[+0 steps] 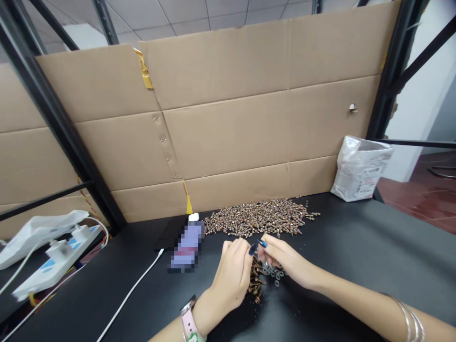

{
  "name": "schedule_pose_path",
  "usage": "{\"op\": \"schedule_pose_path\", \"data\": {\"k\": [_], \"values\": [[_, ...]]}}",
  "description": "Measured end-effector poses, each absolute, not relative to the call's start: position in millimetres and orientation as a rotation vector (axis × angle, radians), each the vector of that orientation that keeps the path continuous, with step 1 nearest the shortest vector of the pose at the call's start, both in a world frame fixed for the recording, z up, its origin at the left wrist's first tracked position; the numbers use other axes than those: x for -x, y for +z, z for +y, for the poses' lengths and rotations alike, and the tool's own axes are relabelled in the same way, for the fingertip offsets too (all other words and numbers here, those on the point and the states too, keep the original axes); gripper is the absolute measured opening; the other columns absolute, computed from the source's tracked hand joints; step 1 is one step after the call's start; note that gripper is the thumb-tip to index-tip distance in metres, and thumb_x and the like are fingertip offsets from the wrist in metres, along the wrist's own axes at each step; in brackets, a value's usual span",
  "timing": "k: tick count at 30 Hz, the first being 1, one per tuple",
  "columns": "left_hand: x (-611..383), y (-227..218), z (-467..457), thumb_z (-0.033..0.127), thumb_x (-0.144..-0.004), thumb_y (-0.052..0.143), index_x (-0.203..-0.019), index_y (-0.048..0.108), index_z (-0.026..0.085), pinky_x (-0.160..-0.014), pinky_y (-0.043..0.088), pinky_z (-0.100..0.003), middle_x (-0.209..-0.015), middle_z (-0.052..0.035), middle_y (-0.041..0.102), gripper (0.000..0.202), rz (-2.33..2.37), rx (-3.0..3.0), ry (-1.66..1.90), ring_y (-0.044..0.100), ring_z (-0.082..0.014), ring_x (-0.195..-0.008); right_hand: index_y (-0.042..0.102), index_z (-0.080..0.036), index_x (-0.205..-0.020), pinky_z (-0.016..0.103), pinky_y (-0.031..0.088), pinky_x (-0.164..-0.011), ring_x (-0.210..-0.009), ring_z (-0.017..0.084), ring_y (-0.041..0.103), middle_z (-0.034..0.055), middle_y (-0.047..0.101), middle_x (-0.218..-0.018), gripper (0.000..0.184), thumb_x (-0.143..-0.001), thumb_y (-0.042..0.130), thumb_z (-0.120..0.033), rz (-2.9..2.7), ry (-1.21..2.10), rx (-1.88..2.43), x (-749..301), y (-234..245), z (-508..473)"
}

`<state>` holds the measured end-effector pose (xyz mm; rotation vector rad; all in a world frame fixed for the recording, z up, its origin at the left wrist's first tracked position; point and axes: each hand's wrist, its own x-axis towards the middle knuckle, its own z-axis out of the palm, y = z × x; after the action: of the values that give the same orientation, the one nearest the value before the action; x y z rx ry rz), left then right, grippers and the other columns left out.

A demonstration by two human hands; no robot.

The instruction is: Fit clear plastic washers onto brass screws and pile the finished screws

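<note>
My left hand [233, 268] is closed, thumb pressed against curled fingers, just left of a small pile of brass-coloured screws [255, 280]. Facing it almost thumb to thumb, my right hand [281, 256] is pinched closed above a cluster of small grey washers [273, 271]. Whatever sits in either hand is hidden by the fingers or too small to make out. Beyond both hands spreads a wide heap of small brass-coloured screws [256, 217], reaching back to the cardboard.
A phone with a blurred screen [187, 247] and a white cable [131, 297] lie left of my hands. Farther left is a power strip [59, 261] with plugs. A cardboard panel [249, 123] closes off the back. At right stands a plastic bag [361, 168] on the black table [377, 242].
</note>
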<state>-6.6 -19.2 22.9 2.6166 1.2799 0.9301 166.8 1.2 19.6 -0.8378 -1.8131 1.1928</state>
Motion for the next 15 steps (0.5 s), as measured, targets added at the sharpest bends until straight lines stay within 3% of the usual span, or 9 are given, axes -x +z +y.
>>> {"op": "schedule_pose_path", "data": {"k": [3,5,10,15], "values": [[2,20,-20,0.021,-0.096,0.019,-0.078,0.044,0.018,-0.069,0.03,-0.033,-0.078,-0.0028,0.05,0.031,1.348,-2.705,0.92,0.042,-0.0167,-0.072,0.047,-0.017,-0.062,0.021,0.026,-0.041,-0.039,0.008,0.034,-0.0033,0.044,-0.049,0.05,-0.087,0.029,-0.056,-1.586,1.446,0.957,-156,8,-1],[-1,18,-21,0.021,-0.096,0.02,-0.076,0.043,0.018,-0.067,0.029,-0.033,-0.077,-0.0031,0.05,0.031,1.375,-2.759,0.906,0.041,-0.0171,-0.071,0.044,-0.018,-0.057,0.02,0.02,-0.037,-0.035,0.007,0.03,-0.0048,0.039,-0.044,0.047,-0.086,0.031,-0.052,-1.494,1.564,1.0,-150,4,-5],[-6,15,-23,0.021,-0.096,0.022,-0.072,0.042,0.019,-0.064,0.027,-0.033,-0.075,-0.0027,0.051,0.031,1.418,-2.782,0.93,0.042,-0.017,-0.069,0.037,-0.019,-0.059,0.018,0.02,-0.038,-0.038,0.004,0.024,-0.008,0.033,-0.049,0.026,-0.079,0.046,-0.033,-1.277,1.772,0.855,-147,7,-17],[-6,16,-24,0.021,-0.097,0.019,-0.07,0.039,0.019,-0.065,0.026,-0.033,-0.071,-0.0007,0.049,0.033,1.424,-2.681,0.941,0.042,-0.0161,-0.067,0.038,-0.019,-0.061,0.019,0.021,-0.039,-0.039,0.004,0.027,-0.0073,0.036,-0.051,0.034,-0.08,0.049,-0.045,-1.243,1.737,0.811,-146,5,-16]]}}
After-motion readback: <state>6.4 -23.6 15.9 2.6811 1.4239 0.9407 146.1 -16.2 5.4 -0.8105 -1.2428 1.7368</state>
